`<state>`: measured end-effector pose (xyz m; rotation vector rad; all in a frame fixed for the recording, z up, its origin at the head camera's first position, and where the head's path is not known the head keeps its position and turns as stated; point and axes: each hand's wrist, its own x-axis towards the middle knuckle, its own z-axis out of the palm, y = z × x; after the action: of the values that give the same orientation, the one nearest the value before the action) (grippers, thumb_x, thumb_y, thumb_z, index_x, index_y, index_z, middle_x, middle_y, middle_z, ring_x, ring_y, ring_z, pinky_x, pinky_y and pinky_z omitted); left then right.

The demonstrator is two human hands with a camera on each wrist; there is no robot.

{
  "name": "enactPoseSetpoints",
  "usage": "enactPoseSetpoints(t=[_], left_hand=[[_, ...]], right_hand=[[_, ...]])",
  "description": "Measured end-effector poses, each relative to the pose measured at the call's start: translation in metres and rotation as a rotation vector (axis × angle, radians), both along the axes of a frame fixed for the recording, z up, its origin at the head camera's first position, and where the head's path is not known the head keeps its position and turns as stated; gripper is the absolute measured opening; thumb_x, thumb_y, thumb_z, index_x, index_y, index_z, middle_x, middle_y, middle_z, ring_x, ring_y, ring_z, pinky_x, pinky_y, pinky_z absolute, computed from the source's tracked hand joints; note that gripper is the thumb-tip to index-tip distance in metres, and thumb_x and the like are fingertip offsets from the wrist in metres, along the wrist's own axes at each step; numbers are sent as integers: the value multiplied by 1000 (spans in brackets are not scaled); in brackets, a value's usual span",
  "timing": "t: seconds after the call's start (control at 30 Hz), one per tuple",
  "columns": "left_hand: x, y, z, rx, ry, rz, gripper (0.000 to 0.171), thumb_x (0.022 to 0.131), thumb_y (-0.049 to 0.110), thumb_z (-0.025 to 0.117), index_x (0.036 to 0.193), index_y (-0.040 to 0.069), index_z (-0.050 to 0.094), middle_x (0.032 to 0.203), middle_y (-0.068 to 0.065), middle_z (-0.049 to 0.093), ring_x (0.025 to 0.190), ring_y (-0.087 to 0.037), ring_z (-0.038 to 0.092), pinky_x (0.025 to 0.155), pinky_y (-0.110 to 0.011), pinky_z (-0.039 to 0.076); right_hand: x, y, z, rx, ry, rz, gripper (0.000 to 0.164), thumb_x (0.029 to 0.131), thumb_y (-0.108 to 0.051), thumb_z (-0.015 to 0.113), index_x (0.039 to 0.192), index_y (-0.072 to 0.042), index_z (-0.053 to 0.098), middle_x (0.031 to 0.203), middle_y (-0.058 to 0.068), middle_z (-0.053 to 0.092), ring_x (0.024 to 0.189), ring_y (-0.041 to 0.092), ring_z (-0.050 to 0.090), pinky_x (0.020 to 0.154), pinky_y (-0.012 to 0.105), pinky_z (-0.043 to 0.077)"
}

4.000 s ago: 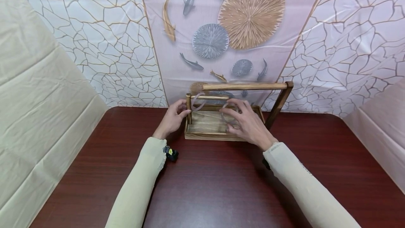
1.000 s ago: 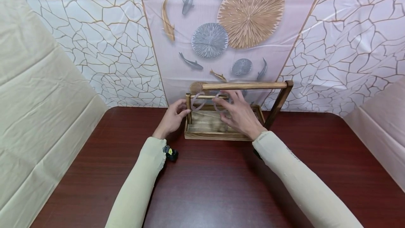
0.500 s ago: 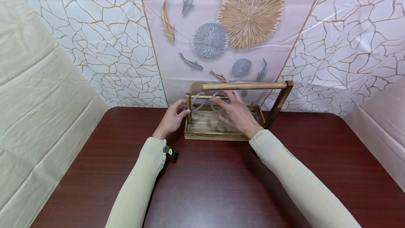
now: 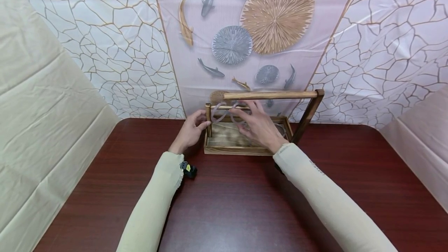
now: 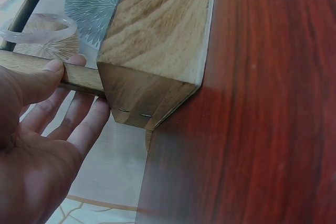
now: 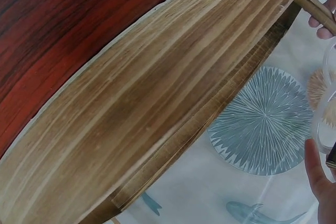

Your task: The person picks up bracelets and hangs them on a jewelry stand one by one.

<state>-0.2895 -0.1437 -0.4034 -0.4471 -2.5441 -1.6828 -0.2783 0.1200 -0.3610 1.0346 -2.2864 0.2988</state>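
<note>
A wooden bangle stand (image 4: pixel 238 151) has a tray base, a low bar and a taller bar (image 4: pixel 269 95). My left hand (image 4: pixel 190 130) holds the short left post (image 5: pixel 81 78), thumb on one side and fingers on the other. One translucent pale bangle (image 4: pixel 213 115) hangs on the low bar beside that post. With my right hand (image 4: pixel 260 125) I pinch a second pale bangle (image 4: pixel 231 117), its ring around the low bar, to the right of the first. Its far side is partly hidden by my fingers. Another clear round piece (image 4: pixel 281 128) lies at the tray's right end, partly covered.
The stand sits near the back edge of a dark red wooden table (image 4: pixel 217 205). Behind it hangs a patterned cloth (image 4: pixel 196 84). The stand's tall right post (image 4: pixel 308 116) rises close to my right wrist.
My right hand has moved left along the low bar with its bangle, closer to the hanging bangle. The round piece in the tray's right end has come into view. My left hand stays put.
</note>
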Motion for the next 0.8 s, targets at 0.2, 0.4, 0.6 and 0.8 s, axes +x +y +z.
enactPoseSetpoints(t=[0.2, 0.4, 0.6, 0.8], left_hand=[[0, -1, -1, 24, 16, -24, 32, 101, 6, 59, 133, 4, 58, 129, -18, 69, 120, -31, 64, 103, -44, 51], [-1, 0, -1, 40, 16, -24, 31, 101, 5, 60, 132, 3, 59, 128, -19, 69, 119, -31, 65, 103, -44, 51], [-1, 0, -1, 31, 13, -20, 32, 101, 7, 60, 133, 3, 58, 129, -19, 69, 120, -32, 64, 104, -45, 51], [-1, -1, -1, 13, 9, -4, 32, 102, 8, 60, 133, 2, 57, 130, -20, 67, 123, -33, 62, 106, -47, 49]], right_hand=[[-1, -2, 0, -8, 0, 8, 55, 85, -14, 77, 134, -27, 58, 141, 18, 50, 125, 40, 48, 92, 52, 55], [-1, -5, -1, -16, -30, 32, 53, 85, -12, 78, 133, -24, 60, 144, 20, 48, 126, 41, 46, 89, 53, 55], [-2, -8, -4, -30, -28, 43, 51, 87, -13, 76, 134, -23, 59, 145, 20, 48, 126, 42, 46, 85, 51, 56], [-3, -10, -5, -30, -11, 41, 51, 87, -15, 77, 134, -23, 59, 144, 21, 48, 124, 43, 48, 87, 52, 56]])
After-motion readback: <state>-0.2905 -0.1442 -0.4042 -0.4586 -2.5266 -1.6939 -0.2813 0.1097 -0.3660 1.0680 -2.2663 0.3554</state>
